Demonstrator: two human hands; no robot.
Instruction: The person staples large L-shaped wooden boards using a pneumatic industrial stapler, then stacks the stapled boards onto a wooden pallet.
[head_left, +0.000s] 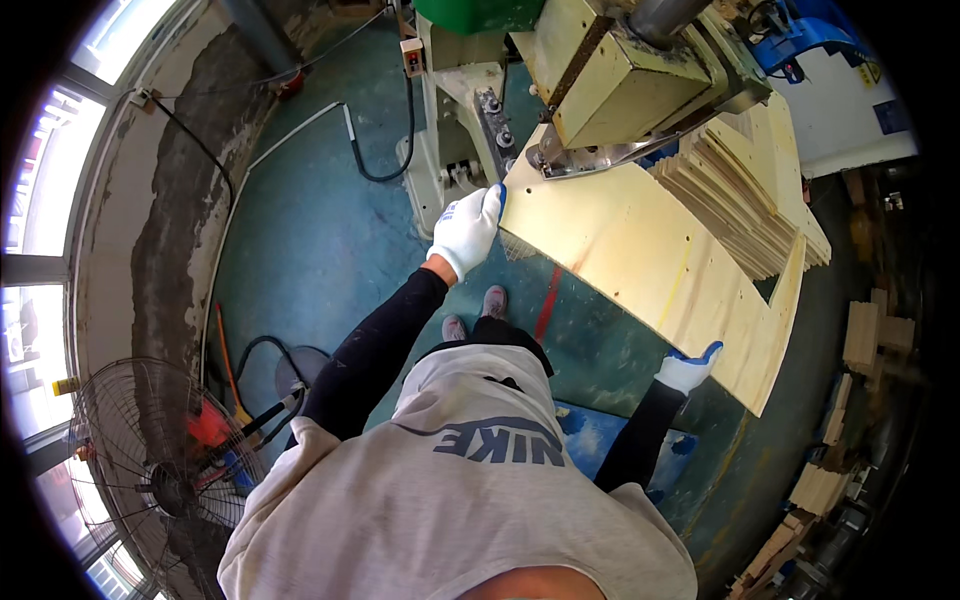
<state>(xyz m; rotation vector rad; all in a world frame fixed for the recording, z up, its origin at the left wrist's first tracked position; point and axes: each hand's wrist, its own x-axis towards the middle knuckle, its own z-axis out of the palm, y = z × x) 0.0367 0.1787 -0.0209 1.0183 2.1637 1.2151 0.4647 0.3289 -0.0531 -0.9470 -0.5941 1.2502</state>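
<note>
A long plywood panel (630,250) with a few small dark holes lies slanted in front of me, its far left end under the head (630,90) of a pale green machine. My left hand (467,232), in a white glove with blue fingertips, is closed on the panel's left corner. Farther right, my right hand (686,371), gloved the same way, grips the near edge close to the other end, thumb on top. Its fingers under the wood are hidden. A metal foot (590,160) on the machine sits over the panel's far edge.
Behind the panel leans a stack of cut plywood pieces (715,205). A caged fan (170,485) stands at lower left, near a wall with windows. A black cable (385,178) runs by the machine's base. Wood offcuts (862,335) lie at far right; a blue sheet (590,435) is below.
</note>
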